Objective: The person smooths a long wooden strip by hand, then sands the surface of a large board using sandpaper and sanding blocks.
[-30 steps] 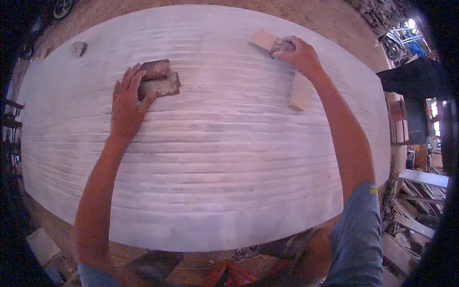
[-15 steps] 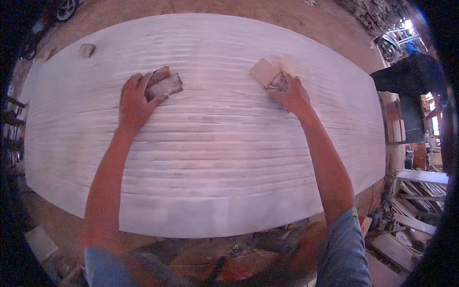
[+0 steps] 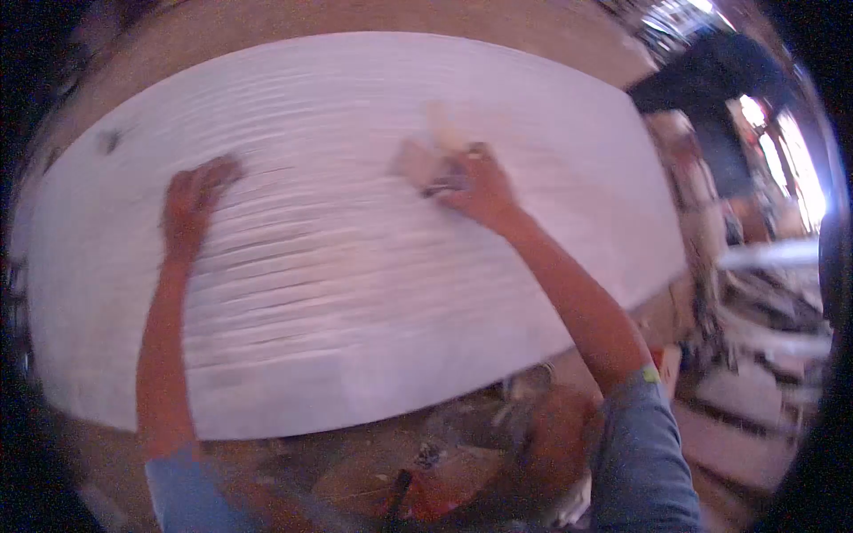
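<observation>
A large white panel with streaky parallel lines lies below both hands. On its left part, my left hand is closed, its fingers curled around a small block; only a dark brown end shows, blurred. To the right, my right hand is closed on a dark, wrapped block pressed to the panel. Flat tan pieces stick out beside that block, smeared by motion. What faces the panel under either hand is hidden.
A small dark lump rests near the panel's far left corner. Bare brown ground runs past the far edge. At the right stand a dark draped object and stacked boards.
The view has swung and turned, so the panel sits tilted. Both hands appear further left and a little lower in view. The grey block face at my left hand no longer shows clearly.
</observation>
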The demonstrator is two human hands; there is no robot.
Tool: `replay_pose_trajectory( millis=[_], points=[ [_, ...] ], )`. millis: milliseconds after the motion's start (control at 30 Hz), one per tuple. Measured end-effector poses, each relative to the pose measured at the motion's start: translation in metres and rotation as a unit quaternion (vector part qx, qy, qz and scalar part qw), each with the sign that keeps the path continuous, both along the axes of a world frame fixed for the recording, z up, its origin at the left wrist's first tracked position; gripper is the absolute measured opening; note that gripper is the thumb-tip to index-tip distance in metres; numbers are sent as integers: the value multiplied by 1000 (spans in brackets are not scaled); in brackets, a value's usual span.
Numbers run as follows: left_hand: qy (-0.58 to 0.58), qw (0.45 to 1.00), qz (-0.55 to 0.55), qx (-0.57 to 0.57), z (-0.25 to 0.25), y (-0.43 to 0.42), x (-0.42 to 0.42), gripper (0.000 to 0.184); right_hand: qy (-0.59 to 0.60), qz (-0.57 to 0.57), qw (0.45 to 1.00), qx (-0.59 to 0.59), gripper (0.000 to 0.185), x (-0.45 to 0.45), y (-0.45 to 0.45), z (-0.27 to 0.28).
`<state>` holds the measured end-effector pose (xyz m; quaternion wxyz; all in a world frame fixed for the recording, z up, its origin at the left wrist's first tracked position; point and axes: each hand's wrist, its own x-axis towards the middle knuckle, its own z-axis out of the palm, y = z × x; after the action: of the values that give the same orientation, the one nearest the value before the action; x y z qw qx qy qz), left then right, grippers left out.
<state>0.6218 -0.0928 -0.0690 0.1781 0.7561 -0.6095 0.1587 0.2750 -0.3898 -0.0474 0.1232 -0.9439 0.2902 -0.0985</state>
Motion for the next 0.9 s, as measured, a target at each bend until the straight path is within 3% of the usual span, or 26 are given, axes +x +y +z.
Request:
replay_pose_trajectory(
  millis=[33,67,133,200,267,333,367,400,433,467,533,567,633,667,733,767,800,867,900],
  points=[
    [47,999,14,3,-11,0,5,33,2,-2,1000,-18,66,-17,16,7],
    [-6,1000,3,11,-14,-2,6,33,6,-12,999,38,65,-36,22,8],
    [106,993,24,46,-15,3,1,35,19,-57,994,96,65,-97,21,14],
    [-68,994,33,76,-7,13,-9,35,41,-17,988,147,65,-151,31,21],
    [-30,995,51,79,-50,45,30,36,54,-60,983,167,60,-233,57,62],
    [-222,956,186,-49,-101,67,66,39,-41,-136,970,196,49,-323,75,92],
    [-56,985,165,3,-75,62,25,42,-81,-242,941,222,47,-363,99,102],
    [-60,986,158,0,-51,55,-24,42,-136,-343,897,244,45,-403,124,113],
    [24,982,187,-10,-30,50,-70,42,-109,-414,875,227,48,-459,141,105],
    [67,978,196,-14,-11,53,-64,41,-79,-484,846,209,51,-489,167,117],
    [120,976,177,-46,-2,67,-42,42,-133,-512,804,273,54,-559,219,122],
    [128,977,151,-80,-12,91,-35,42,-91,-515,829,198,59,-621,256,95],
    [136,976,125,-116,-10,104,-46,43,-104,-539,814,191,68,-658,310,74],
    [97,984,109,-99,11,103,-54,44,-160,-558,771,262,74,-641,336,77],
    [52,990,96,-84,50,103,-92,45,-144,-587,750,269,81,-620,376,73],
    [120,984,108,-81,71,100,-126,45,-135,-554,785,241,77,-645,390,40],
    [187,972,119,-79,86,101,-151,44,-141,-550,787,241,77,-641,394,38],
    [247,964,15,-95,90,116,-175,47,-264,-565,739,254,73,-624,407,34],
    [346,935,10,-75,121,121,-223,50,-202,-584,764,184,68,-639,409,15]
  ],
)
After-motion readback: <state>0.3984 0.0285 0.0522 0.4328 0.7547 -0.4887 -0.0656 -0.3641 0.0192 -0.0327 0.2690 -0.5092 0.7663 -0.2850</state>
